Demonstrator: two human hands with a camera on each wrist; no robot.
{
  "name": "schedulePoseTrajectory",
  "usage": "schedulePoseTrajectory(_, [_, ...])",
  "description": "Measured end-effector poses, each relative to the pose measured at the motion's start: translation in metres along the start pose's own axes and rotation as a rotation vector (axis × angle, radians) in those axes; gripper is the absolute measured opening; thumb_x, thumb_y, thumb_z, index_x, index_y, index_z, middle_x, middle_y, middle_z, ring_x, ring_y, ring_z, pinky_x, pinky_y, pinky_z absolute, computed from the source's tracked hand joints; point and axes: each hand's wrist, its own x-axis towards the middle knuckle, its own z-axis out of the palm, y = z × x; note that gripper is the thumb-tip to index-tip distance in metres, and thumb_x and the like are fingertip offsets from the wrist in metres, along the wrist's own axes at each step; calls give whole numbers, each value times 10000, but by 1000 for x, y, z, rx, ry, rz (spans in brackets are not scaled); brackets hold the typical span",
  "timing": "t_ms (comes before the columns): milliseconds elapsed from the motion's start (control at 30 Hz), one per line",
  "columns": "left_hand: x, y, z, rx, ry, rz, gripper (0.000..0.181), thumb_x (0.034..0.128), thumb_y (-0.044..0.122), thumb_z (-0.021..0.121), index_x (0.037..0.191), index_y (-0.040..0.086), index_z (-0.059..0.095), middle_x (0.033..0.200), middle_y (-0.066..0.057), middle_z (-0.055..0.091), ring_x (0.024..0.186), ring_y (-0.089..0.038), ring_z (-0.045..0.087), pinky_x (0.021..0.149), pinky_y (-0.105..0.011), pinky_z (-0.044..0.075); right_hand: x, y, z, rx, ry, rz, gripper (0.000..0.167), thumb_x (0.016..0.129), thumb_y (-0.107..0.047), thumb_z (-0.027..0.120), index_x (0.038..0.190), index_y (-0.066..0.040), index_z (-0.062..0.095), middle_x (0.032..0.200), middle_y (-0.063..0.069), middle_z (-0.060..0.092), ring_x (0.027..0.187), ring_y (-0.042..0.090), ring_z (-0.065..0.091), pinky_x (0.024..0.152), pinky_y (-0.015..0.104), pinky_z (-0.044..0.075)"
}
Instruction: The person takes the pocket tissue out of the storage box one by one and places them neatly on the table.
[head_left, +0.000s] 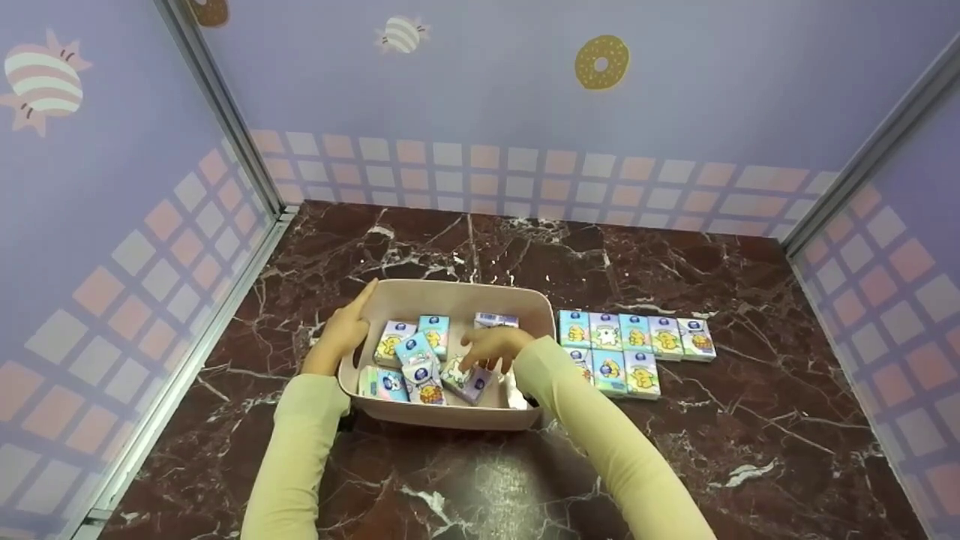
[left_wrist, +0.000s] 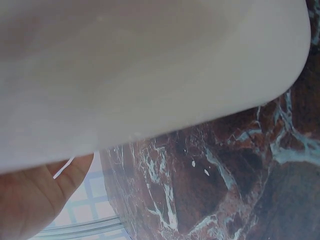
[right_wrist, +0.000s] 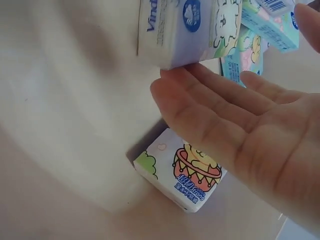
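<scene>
- My left hand lies at the left rim of the bin, probably to steady it; its index finger is straight, but whether the others grasp the rim I cannot tell.
- My right hand reaches into the bin, fingers extended and released; their tips seem to touch the bunny packet, perhaps to get under its edge.
- Loose packets lie jumbled in the bin, lower centre of the frame; two rows sit right of it, edge to edge, presumably to keep straight lines.
- My right sleeve hides part of the lower row in the head view.
- Only the right wrist view bares my right palm, with a drum-printed packet at lower centre.
- The left wrist view adds the bin's outside, but no packets.
</scene>
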Motion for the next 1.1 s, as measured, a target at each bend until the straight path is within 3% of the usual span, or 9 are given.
schedulePoseTrajectory(167, [0, 0, -1, 2, -1, 4, 714, 768, 3, 392, 1418, 222, 189, 1254, -267, 456, 812, -364, 486, 726, -483, 389, 0, -2, 3, 127, -77, 21, 686, 793, -202, 604, 1371, -119, 244, 1134, 236, 509, 1054, 356, 500, 874, 484, 414])
schedulePoseTrajectory(300, [-1, 1, -1, -1, -1, -3, 712, 771, 3, 394, 1417, 225, 192, 1262, -264, 450, 809, -363, 485, 725, -477, 389, 1, -4, 9, 175, -122, 8, 722, 777, -108, 613, 1384, -120, 223, 1273, 224, 415, 1016, 367, 531, 853, 432, 444])
schedulePoseTrajectory(500, [-1, 2, -1, -10, -9, -15, 720, 773, 0, 392, 1419, 242, 183, 1261, -260, 452, 735, -332, 464, 663, -418, 376, 2, -5, 16, -25, -175, -72, 762, 754, -61, 587, 1407, -209, 223, 1411, 62, 305, 913, 290, 594, 814, 405, 465])
schedulePoseTrajectory(633, [-1, 2, -2, -11, -7, -17, 724, 771, -4, 394, 1419, 243, 184, 1245, -267, 463, 732, -329, 462, 664, -416, 373, 1, -5, 17, -183, -164, -107, 706, 749, -126, 601, 1379, -210, 296, 1227, 20, 481, 877, 226, 588, 823, 397, 451])
schedulePoseTrajectory(733, [0, 3, -2, -8, -14, -19, 726, 772, -4, 392, 1420, 244, 179, 1247, -267, 461, 753, -334, 468, 680, -426, 373, 1, -5, 16, -233, -137, -99, 653, 740, -168, 626, 1339, -170, 365, 1045, 4, 504, 821, 187, 549, 815, 385, 440])
schedulePoseTrajectory(967, [0, 2, -2, -2, -14, -16, 725, 769, -5, 393, 1419, 239, 184, 1199, -273, 495, 678, -305, 447, 625, -384, 359, 1, -5, 15, -231, -80, -85, 573, 724, -159, 660, 1261, -124, 463, 1076, 33, 485, 744, 117, 479, 745, 330, 445])
schedulePoseTrajectory(1100, [0, 1, -1, -3, -13, -18, 723, 773, -3, 391, 1419, 246, 181, 1157, -276, 517, 615, -268, 412, 585, -352, 343, 2, -6, 16, -123, -93, -65, 484, 728, -33, 620, 1194, -75, 496, 895, 49, 515, 651, 128, 525, 687, 316, 485])
